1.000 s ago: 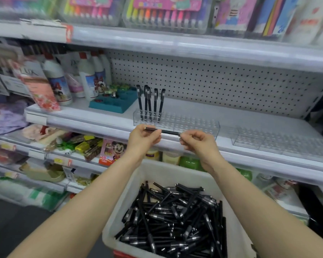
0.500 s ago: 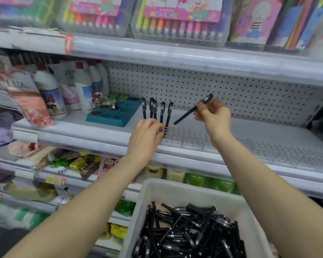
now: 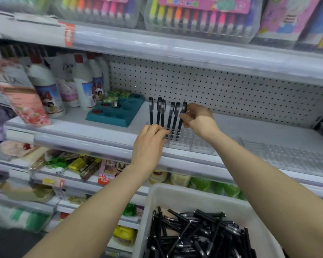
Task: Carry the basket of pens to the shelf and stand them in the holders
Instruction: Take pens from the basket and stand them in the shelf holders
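Pen (image 3: 181, 118): pinched near its cap by the right hand (image 3: 199, 120), just left of that hand's fingertips, tip down in the clear holder (image 3: 183, 144).
Long axis: near upright, cap leaning slightly right.
Left hand (image 3: 149, 144): lower left of the right hand, fingers bent over the holder's front edge.
Holder contents: five standing pens (image 3: 162, 112), left of the held one.
Basket (image 3: 175, 198): below both forearms, heaped with loose pens (image 3: 194, 235).

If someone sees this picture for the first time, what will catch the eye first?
Probably the row of black pens standing in the clear holder on the middle shelf, where the right hand pinches the rightmost pen and the left hand rests at the holder's front. Below, a white basket is full of loose pens.
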